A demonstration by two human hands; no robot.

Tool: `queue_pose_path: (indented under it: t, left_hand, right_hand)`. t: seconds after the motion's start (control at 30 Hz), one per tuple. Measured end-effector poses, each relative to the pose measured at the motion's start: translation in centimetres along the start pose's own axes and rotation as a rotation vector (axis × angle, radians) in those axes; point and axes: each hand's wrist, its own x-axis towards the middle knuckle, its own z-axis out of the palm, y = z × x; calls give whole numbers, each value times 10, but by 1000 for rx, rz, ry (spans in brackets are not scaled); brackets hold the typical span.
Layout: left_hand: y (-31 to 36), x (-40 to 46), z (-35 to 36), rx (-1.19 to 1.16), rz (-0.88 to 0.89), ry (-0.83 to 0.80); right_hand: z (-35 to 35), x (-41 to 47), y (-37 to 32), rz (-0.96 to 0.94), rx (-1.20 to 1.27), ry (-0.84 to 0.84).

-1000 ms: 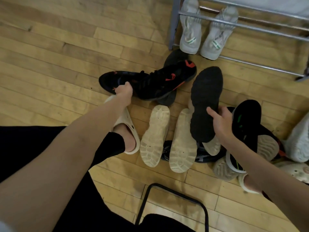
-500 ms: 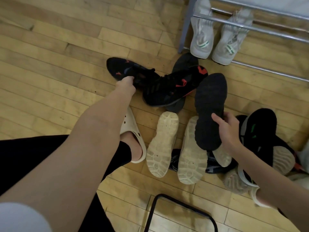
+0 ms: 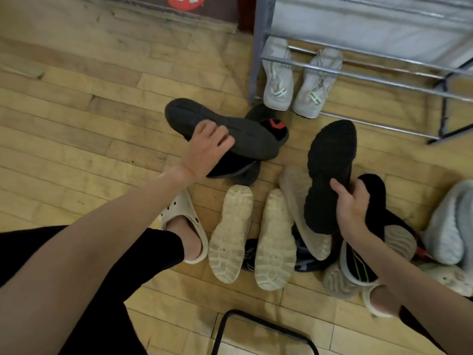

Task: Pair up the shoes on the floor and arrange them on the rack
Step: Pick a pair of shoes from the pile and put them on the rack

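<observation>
My left hand (image 3: 207, 147) grips a black sneaker with red marks (image 3: 243, 134), turned sole up and lifted over another black and red shoe (image 3: 271, 124) on the floor. My right hand (image 3: 353, 203) holds a second black shoe (image 3: 330, 165) by its heel, dark sole facing me. A pair of grey-white sneakers (image 3: 294, 80) stands on the lowest tier of the metal rack (image 3: 358, 75) at the top right. Two cream-soled shoes (image 3: 253, 237) lie sole up on the floor between my arms.
More shoes are piled at the right: a black one with green stripes (image 3: 358, 265), a pale grey one (image 3: 448, 226), a dark blue one (image 3: 304, 260) under the pile. My feet wear white clogs (image 3: 186, 216). A black metal frame (image 3: 263, 329) sits at the bottom edge. Bare wooden floor spreads left.
My left hand has lifted the black and red sneaker and flipped it sole up, moving it right. My right hand keeps its grip on the other black shoe. The view tilted up toward the rack.
</observation>
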Motion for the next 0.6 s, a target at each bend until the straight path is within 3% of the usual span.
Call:
queue_pose_path:
  t: [0.1, 0.43, 0.6]
  left_hand:
    - [15, -1, -9, 32, 110, 44]
    - [69, 0, -33, -41, 110, 28]
    - [87, 7, -39, -54, 125, -40]
  right_hand:
    - [-11, 2, -1, 45, 71, 2]
    - [-45, -9, 16, 203, 260, -214]
    - [-52, -9, 22, 220, 308, -231]
